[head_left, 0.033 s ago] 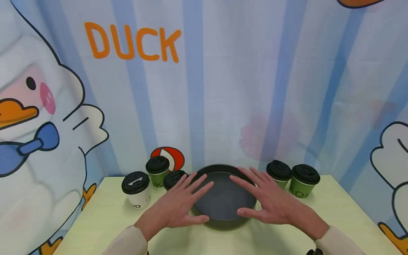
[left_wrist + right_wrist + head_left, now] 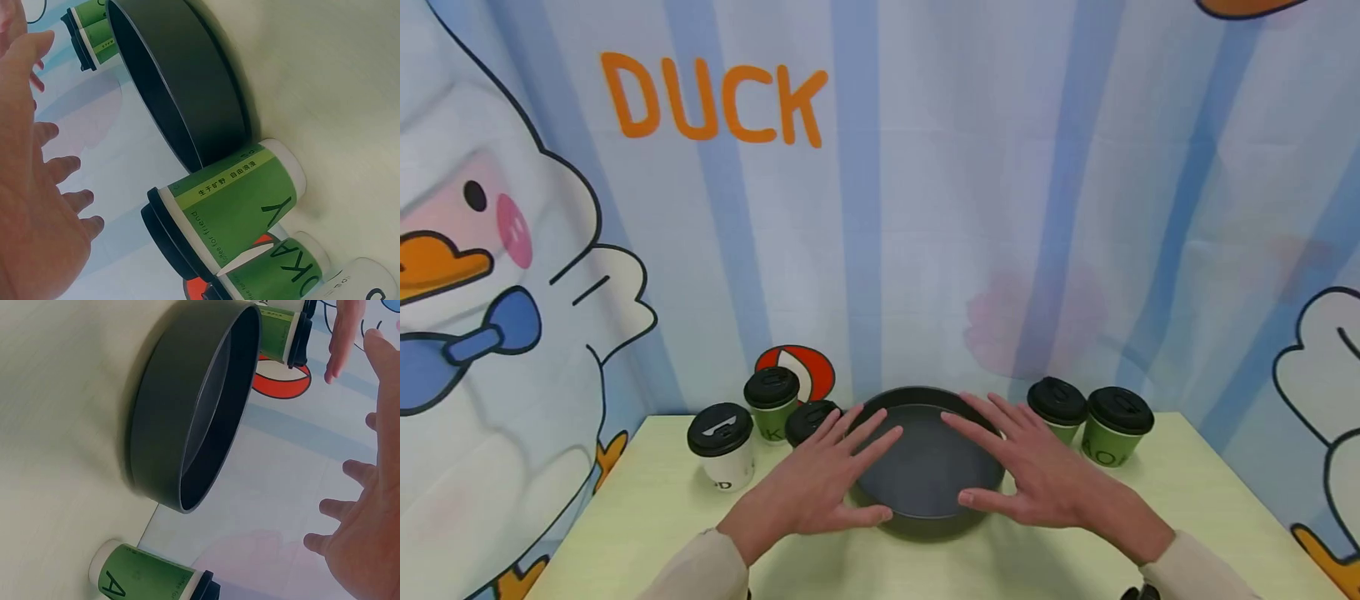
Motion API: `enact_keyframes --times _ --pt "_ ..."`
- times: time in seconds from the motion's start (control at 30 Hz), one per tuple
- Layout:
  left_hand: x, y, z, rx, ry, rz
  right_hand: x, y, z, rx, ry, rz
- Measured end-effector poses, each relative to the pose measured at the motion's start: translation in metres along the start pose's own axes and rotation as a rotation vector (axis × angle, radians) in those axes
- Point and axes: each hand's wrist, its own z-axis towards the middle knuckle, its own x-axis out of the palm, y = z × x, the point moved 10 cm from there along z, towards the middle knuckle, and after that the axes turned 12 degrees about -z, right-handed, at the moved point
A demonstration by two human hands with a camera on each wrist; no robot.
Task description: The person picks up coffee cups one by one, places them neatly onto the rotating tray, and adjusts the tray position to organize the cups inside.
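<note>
A round, dark grey pan with a tall side wall [image 2: 928, 467] sits on the pale table between my hands. Over its left side I hold my left hand [image 2: 823, 479], palm down with fingers spread. My right hand [image 2: 1037, 467] is spread the same way over the pan's right side. Both wrist views show a gap between each hand and the pan, and neither hand holds anything. Just beyond my left fingers stands a green paper cup with a black lid [image 2: 237, 200], partly hidden by that hand in the head view.
Left of the pan are a white lidded cup [image 2: 724, 450] and another green cup [image 2: 772, 408]. On the right, two green cups [image 2: 1112, 429] [image 2: 1057, 404] stand side by side near the back edge. Behind the table [image 2: 625, 517] hangs a blue striped duck curtain [image 2: 925, 208].
</note>
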Motion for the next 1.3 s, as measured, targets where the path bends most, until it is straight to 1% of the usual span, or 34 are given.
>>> enact_keyframes --times 0.17,0.3,0.63,0.73,0.77,0.83,0.9,1.0,1.07,1.13,1.2,1.3 --pt "-0.002 0.002 0.003 0.003 0.003 -0.01 0.003 0.003 0.001 -0.013 0.005 0.005" --pt "-0.007 0.004 0.003 0.003 -0.013 0.004 0.005 0.004 0.003 -0.027 -0.001 0.001" --pt "-0.013 0.01 0.0 -0.018 -0.023 0.001 0.007 0.001 0.008 -0.034 -0.001 -0.002" --pt "-0.014 0.012 -0.004 -0.02 -0.04 -0.033 0.007 -0.005 0.008 -0.018 -0.003 0.014" --pt "-0.014 0.013 -0.007 -0.027 -0.05 -0.059 0.008 -0.009 0.007 -0.005 -0.005 0.023" --pt "-0.015 0.016 -0.015 -0.048 -0.082 -0.143 0.008 -0.02 0.005 0.033 -0.02 0.038" --pt "-0.013 0.02 -0.025 -0.076 -0.128 -0.273 0.006 -0.037 0.0 0.076 -0.051 0.039" --pt "-0.008 0.024 -0.044 -0.128 -0.213 -0.486 0.0 -0.07 -0.012 0.149 -0.105 0.014" --pt "-0.001 0.028 -0.054 -0.156 -0.259 -0.609 -0.004 -0.093 -0.022 0.201 -0.127 -0.011" --pt "0.009 0.032 -0.062 -0.184 -0.29 -0.702 -0.007 -0.115 -0.034 0.255 -0.139 -0.034" --pt "0.019 0.037 -0.067 -0.208 -0.307 -0.774 -0.009 -0.135 -0.046 0.305 -0.141 -0.035" --pt "0.035 0.045 -0.07 -0.237 -0.324 -0.906 -0.009 -0.159 -0.061 0.357 -0.142 -0.034"
